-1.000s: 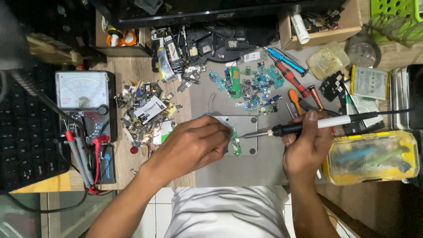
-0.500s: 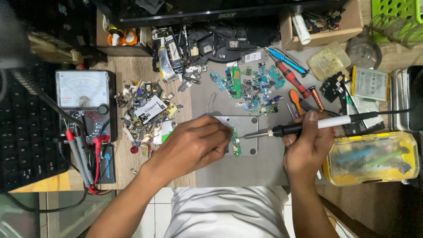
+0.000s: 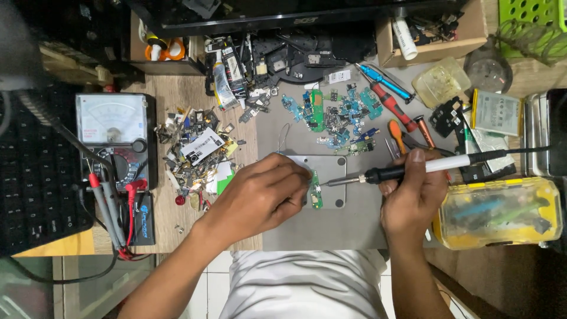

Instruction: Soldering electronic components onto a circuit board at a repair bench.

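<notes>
Little has changed: the right hand [image 3: 413, 198] stays closed around the soldering iron [image 3: 407, 171], tip at the small green circuit board [image 3: 316, 192], which the left hand [image 3: 260, 198] apparently pins at the metal plate's [image 3: 331, 168] 6 o'clock edge.

An analog multimeter [image 3: 115, 139] with red and black probes [image 3: 106, 204] sits at the table's left beside a heap of small scrap parts [image 3: 198, 156]. Blue and red screwdrivers [image 3: 387, 97] lie near loose green circuit boards [image 3: 336, 115]. A yellow plastic box [image 3: 499, 212] rests at the right.
</notes>
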